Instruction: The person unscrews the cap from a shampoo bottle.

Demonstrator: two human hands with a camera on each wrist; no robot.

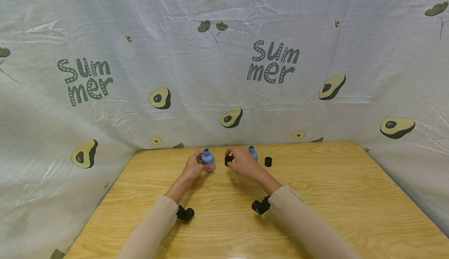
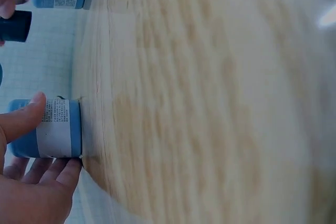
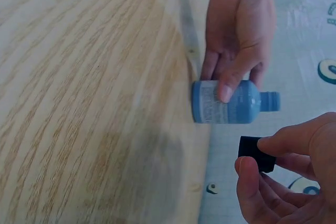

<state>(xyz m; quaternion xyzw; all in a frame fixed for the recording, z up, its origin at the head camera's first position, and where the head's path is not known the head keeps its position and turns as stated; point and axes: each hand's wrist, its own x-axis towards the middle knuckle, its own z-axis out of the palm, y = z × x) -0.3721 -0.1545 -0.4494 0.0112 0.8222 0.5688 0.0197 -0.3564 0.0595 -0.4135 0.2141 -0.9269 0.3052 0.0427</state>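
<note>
A blue bottle [image 1: 208, 161] with a bare threaded neck and a pale label stands upright on the wooden table. My left hand [image 1: 194, 166] grips it round the body, thumb across the label in the left wrist view. Just to the right, my right hand [image 1: 243, 161] pinches a black cap [image 3: 256, 153] between thumb and fingers, apart from the bottle's neck. Partly hidden behind the right hand is a second blue bottle [image 1: 251, 152], its neck also bare. Another black cap [image 1: 268, 161] sits on the table to the right of that bottle.
The wooden table [image 1: 217, 228] ends at a hanging cloth [image 1: 196, 126] printed with avocados, which also runs along both sides. A black wrist camera [image 1: 185, 214] is worn on the left arm, another camera [image 1: 261, 206] on the right.
</note>
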